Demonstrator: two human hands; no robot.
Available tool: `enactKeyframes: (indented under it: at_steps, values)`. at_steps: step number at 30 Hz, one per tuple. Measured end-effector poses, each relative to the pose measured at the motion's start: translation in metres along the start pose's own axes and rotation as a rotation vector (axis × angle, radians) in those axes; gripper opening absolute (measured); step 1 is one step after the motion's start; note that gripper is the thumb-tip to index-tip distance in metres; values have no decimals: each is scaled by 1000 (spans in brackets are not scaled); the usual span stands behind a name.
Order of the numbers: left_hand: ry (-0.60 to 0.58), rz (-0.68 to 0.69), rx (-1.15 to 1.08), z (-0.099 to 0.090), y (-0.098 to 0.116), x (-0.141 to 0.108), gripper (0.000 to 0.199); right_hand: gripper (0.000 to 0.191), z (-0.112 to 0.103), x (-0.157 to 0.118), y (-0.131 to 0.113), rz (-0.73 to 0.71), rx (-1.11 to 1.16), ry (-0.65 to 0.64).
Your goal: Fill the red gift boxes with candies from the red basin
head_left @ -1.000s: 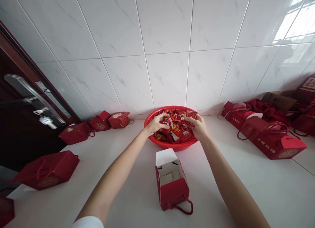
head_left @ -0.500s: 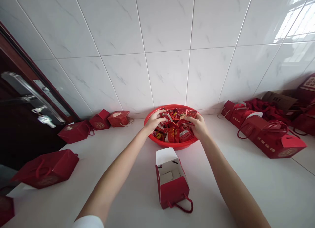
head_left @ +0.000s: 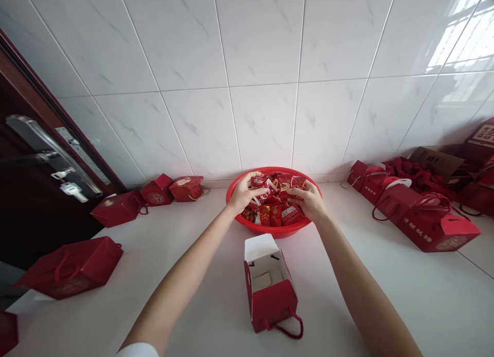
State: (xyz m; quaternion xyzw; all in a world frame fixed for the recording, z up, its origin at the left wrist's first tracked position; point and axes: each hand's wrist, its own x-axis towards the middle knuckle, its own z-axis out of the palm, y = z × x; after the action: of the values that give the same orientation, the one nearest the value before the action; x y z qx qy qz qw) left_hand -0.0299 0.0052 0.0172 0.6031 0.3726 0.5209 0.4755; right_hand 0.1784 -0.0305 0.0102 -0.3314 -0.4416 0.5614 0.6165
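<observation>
"What sits by the countertop's (head_left: 216,305) left edge?"
"A red gift box (head_left: 83,264). Three smaller-looking boxes (head_left: 157,192) stand toward the back-left corner, near a dark door (head_left: 23,213) with keys (head_left: 75,191) hanging at its lock (head_left: 34,136)."
"And right?"
"Gold-lettered gift boxes (head_left: 420,226) slant from the back edge, near brown cardboard (head_left: 436,160); marbled wall tiles (head_left: 262,120) rise behind."

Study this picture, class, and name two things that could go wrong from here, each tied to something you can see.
1. The left hand and right hand hold small wrapped packets at the red basket; one might slip and drop.
2. The open box stands between the two forearms, so an arm drawing back could knock it.
</observation>
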Motion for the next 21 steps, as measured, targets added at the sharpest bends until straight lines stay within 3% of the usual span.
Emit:
enactKeyframes:
  at_steps: [7,21]
  values:
    - [-5,22,61,13,2,-7,55,33,0,-1,-1,29,-12,-1]
    - [-67,39,-39,13,2,-11,52,40,6,-5,-6,112,-90,-85]
